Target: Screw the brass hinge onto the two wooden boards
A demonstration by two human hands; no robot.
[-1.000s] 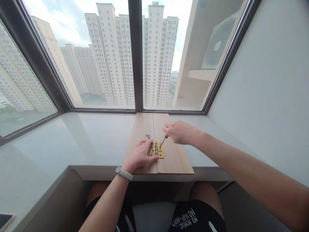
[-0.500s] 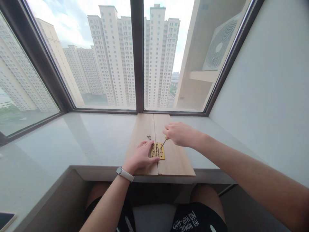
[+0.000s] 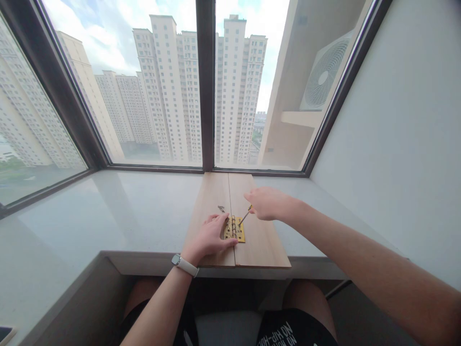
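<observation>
Two pale wooden boards [image 3: 261, 252] lie side by side, their seam running away from me. A brass-coloured hinge [image 3: 242, 235] lies flat across that seam. My left hand [image 3: 212, 236] rests on the left board, its thumb and fingers holding the hinge at its near and far edges and covering part of the left leaf. My right hand [image 3: 268, 203] is closed round the handle of a screwdriver [image 3: 246, 215], mostly hidden in the fist. Its tilted shaft reaches down to the hinge's right leaf. Several small screws [image 3: 221, 208] lie on the left board beyond my left fingers.
The boards sit on a white windowsill counter [image 3: 144, 216] and overhang its front edge. Dark window frames [image 3: 207, 86] rise behind, with a white wall [image 3: 389, 144] on the right. The corner of a dark flat object [image 3: 5, 332] shows at lower left.
My right hand has turned slightly on the screwdriver and the shaft leans a little more. My left hand keeps its place on the hinge. The whole view has shifted slightly.
</observation>
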